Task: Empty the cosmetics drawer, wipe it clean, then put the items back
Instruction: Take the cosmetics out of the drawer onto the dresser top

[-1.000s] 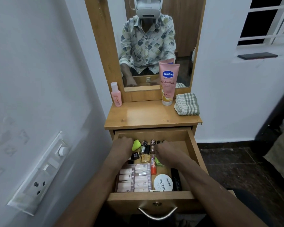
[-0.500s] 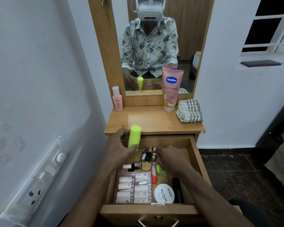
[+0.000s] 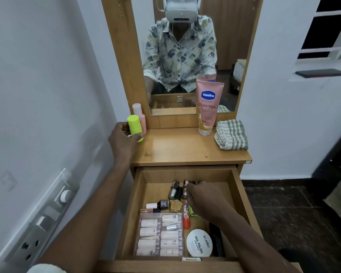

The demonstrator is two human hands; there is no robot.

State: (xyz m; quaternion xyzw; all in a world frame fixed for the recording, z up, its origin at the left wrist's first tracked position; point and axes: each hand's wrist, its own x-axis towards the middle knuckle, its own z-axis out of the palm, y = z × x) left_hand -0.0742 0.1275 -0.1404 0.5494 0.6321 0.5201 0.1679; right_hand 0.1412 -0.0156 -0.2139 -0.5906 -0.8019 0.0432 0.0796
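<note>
From the head view, the left hand (image 3: 124,140) gripped a green tube (image 3: 134,129) upright at the left rear of the tabletop (image 3: 185,148), just in front of a pink bottle (image 3: 139,113). The right hand (image 3: 205,198) lay inside the open drawer (image 3: 239,194), its fingers curled over small polish bottles (image 3: 173,191) at the back; whether it held one could not be told. A clear case (image 3: 159,235) and a white tin (image 3: 199,242) lay nearer the front. A Vaseline tube (image 3: 208,107) and a folded cloth (image 3: 230,134) stood on the tabletop at the right.

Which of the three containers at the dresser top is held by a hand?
The neon-green tube, gripped by the left hand; the small pink bottle behind it and the pink Vaseline tube stand unheld.
</note>
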